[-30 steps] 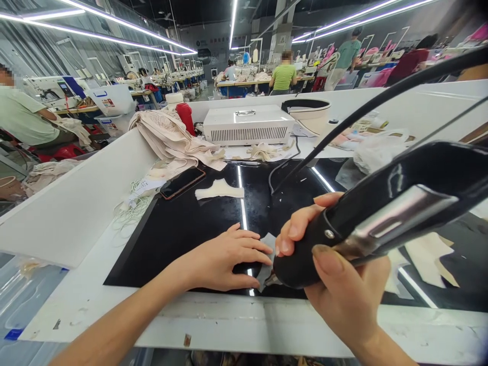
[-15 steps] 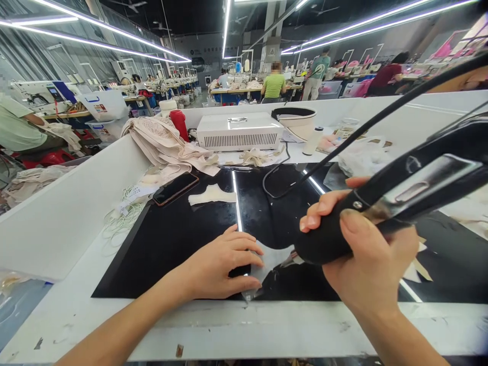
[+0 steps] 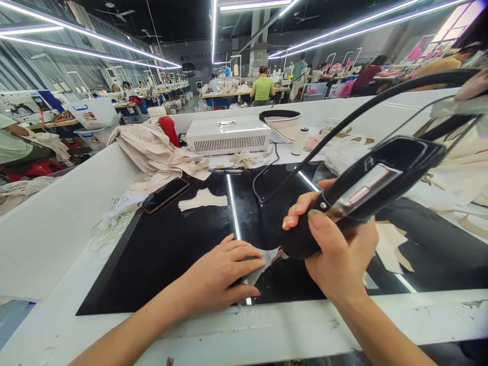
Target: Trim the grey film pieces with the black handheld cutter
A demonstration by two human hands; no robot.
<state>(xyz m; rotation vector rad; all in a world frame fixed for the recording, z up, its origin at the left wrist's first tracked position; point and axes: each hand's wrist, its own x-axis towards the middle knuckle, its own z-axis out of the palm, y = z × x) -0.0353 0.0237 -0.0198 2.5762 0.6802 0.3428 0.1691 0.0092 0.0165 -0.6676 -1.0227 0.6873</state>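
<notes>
My left hand (image 3: 224,269) lies flat with its fingers stretched over a thin, translucent grey piece (image 3: 267,262) on the black sheet (image 3: 133,269). Part of that piece is hidden beneath the fingers. In my right hand (image 3: 339,249) is a black corded handheld tool (image 3: 354,195) with a silver panel on its side; the fingers wrap round its front end. Its small metal tip is at the right edge of the translucent piece, though whether it touches is hard to tell. A cream fabric cutout (image 3: 203,200) lies farther back, beyond my left hand.
Cream cutouts (image 3: 392,246) rest right of my right hand. A phone (image 3: 166,195), heaped beige fabric (image 3: 156,147) and pale cords (image 3: 110,223) lie left. Behind stand a white vented box (image 3: 229,136), a small bottle (image 3: 299,141) and a low white partition (image 3: 68,218). The tool's cable (image 3: 343,127) arches over the right side.
The view has shifted, so my right hand and the tool appear farther left and more cutouts show at right. My left hand still presses the translucent piece; the tool's tip stays near its edge.
</notes>
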